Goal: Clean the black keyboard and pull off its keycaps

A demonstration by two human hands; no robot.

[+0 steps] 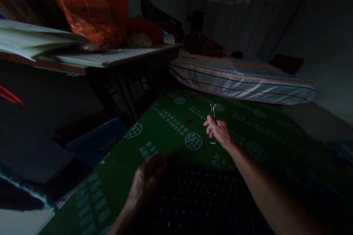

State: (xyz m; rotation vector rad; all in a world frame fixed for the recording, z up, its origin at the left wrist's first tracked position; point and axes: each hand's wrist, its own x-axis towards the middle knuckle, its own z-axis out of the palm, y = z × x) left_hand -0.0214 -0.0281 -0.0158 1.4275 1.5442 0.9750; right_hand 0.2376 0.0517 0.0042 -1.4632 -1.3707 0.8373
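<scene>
R hand has the clear glass vessel, out over the middle of the green printed tabletop, beyond the far edge of what looks like a black kbd. Grip there is closed: thumb & fingers wrapped round the vessel's midsection, w/ the flared end showing past the fingers and the other end nearer the wearer. Can't tell if it's upright or tilted, or if the near end touches the surface.

L hand is at the kbd's far L corner, fingers curled in; too dark to tell if that grip has hold of the edge or just rests there.

To do it well: hold the glass by the mid, as now, w/ light even pressure. It's prob slick & breakable, so no hard squeeze near the thin flared end. Set/lift straight, base flat, & let go only once it's steady. Light's v. dim and clear glass is hard to see vs the green, so go slow, esp. near the base. Watch the small dark item lying L of the R hand; a wide sweep that way could knock it. Best to have the L hand steady & low, forearms off the keys, kbd clear of the glass.
</scene>
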